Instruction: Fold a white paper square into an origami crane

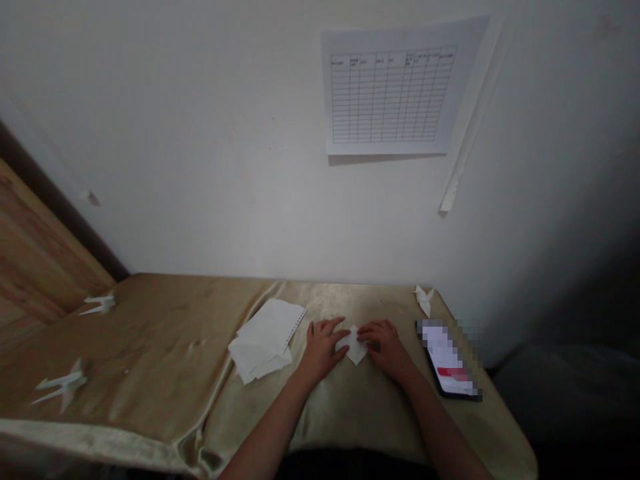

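A small white folded paper (355, 349), roughly diamond-shaped, lies on the cloth-covered table between my two hands. My left hand (325, 345) has its thumb and fingertips on the paper's left side, the other fingers a little spread. On the right side, my right hand (384, 341) holds the paper's edge with bent fingers, the thumb partly hidden. To the left of my hands rests a pile of white paper sheets (267, 337), one with a perforated edge.
A phone (450, 363) lies to the right, its screen lit. Folded paper cranes stand behind it (424, 301) and on the table's left side (63, 385). A wooden panel (37, 247) rises at left. A printed table sheet (393, 93) hangs on the wall.
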The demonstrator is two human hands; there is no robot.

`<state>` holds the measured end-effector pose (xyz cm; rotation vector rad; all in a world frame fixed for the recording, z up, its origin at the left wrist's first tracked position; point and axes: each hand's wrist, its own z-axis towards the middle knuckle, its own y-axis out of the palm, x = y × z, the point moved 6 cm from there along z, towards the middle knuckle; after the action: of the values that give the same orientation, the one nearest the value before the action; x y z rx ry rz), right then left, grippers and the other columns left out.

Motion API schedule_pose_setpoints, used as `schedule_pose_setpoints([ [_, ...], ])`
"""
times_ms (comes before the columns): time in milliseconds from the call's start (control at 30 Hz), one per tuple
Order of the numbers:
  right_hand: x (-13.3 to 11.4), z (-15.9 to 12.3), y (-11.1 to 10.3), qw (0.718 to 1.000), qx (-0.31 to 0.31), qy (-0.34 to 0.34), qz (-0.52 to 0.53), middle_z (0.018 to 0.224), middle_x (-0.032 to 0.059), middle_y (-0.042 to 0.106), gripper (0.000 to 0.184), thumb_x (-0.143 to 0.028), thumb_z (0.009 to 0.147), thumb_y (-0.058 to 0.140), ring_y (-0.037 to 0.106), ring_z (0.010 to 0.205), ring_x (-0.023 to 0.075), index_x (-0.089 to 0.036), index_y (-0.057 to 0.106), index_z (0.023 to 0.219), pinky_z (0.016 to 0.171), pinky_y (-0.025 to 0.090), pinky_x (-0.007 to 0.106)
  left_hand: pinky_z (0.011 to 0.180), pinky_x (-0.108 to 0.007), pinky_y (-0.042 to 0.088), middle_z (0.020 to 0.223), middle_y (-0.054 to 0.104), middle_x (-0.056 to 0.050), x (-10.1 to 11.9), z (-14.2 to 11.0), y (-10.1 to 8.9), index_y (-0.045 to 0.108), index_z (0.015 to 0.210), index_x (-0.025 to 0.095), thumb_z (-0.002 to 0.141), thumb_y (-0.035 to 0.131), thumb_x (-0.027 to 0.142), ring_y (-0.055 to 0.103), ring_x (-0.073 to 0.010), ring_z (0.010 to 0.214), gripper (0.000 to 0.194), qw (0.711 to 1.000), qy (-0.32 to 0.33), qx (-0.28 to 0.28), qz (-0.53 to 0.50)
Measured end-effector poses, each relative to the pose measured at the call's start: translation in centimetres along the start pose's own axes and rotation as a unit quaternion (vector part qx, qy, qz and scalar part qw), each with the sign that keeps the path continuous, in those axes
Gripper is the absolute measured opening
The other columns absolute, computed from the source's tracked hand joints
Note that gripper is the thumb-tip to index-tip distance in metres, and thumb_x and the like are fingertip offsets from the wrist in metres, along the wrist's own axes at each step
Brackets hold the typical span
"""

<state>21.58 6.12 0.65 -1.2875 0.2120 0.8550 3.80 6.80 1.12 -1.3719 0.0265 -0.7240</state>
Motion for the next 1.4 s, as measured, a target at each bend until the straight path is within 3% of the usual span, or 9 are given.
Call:
schedule_pose_setpoints([
  [133, -0.3, -0.2, -0.2, 1.0, -0.012, 0.024, -0.016, 0.114, 0.0007, 0.074, 0.026, -0.019, 0.08, 0.058, 0.055, 0.12, 0.0261, -0.031, 0.075, 0.095, 0.116, 0.004, 0.063, 0.117, -0.063, 0.018, 0.142, 0.06, 0.002, 0.3, 0.1, 0.2, 0.069, 0.12, 0.038, 0.088, 0.069, 0.027, 0.047, -0.0286, 0.131, 0.034, 0.999, 0.032, -0.013, -0.019],
  [267, -0.3, -0.2, -0.3, 0.999, -0.033, 0.039, -0.018, 0.119, 0.0014, 0.073, 0.025, -0.026, 0.079, 0.062, 0.052, 0.124, 0.0276, -0.032, 0.075, 0.099, 0.116, 0.005, 0.063, 0.117, -0.063, 0.015, 0.132, 0.068, 0.002, -0.2, 0.1, 0.4, 0.071, 0.117, 0.039, 0.09, 0.069, 0.033, 0.049, -0.0276, 0.129, 0.028, 0.998, 0.027, -0.028, -0.042],
  [700, -0.1, -0.4, -0.3, 0.997, -0.059, 0.041, -0.002, 0.124, 0.0005, 0.069, 0.027, -0.032, 0.075, 0.073, 0.048, 0.129, 0.0277, -0.035, 0.075, 0.102, 0.118, 0.001, 0.061, 0.118, -0.063, 0.012, 0.132, 0.069, 0.003, -0.7, 0.3, 0.2, 0.077, 0.102, 0.039, 0.075, 0.084, 0.042, 0.049, -0.0287, 0.132, 0.029, 0.994, 0.005, -0.068, -0.083],
  [967, -0.3, -0.5, -0.5, 0.998, -0.052, 0.035, 0.008, 0.122, 0.0006, 0.07, 0.018, -0.032, 0.077, 0.074, 0.05, 0.128, 0.0285, -0.034, 0.076, 0.094, 0.117, 0.003, 0.063, 0.119, -0.063, 0.011, 0.13, 0.069, 0.003, -0.3, 0.1, -0.1, 0.079, 0.093, 0.038, 0.083, 0.078, 0.039, 0.049, -0.0276, 0.132, 0.011, 0.994, 0.005, -0.058, -0.093],
  [1133, -0.5, -0.4, -0.6, 0.998, -0.051, 0.036, 0.002, 0.12, 0.0008, 0.07, 0.009, -0.032, 0.078, 0.073, 0.051, 0.127, 0.0291, -0.032, 0.076, 0.086, 0.116, 0.005, 0.063, 0.119, -0.063, 0.011, 0.129, 0.07, 0.003, -0.1, 0.1, -0.3, 0.08, 0.09, 0.037, 0.084, 0.077, 0.037, 0.05, -0.0273, 0.131, 0.007, 0.994, 0.0, -0.058, -0.095],
  [1400, -0.5, -0.4, -0.6, 0.999, -0.046, 0.026, -0.005, 0.12, 0.0011, 0.071, 0.013, -0.039, 0.076, 0.078, 0.052, 0.126, 0.0288, -0.032, 0.076, 0.087, 0.117, 0.009, 0.065, 0.119, -0.062, 0.012, 0.126, 0.071, 0.001, -0.1, 0.3, 0.1, 0.08, 0.089, 0.034, 0.088, 0.072, 0.038, 0.053, -0.0262, 0.127, 0.009, 0.995, 0.014, -0.034, -0.092],
])
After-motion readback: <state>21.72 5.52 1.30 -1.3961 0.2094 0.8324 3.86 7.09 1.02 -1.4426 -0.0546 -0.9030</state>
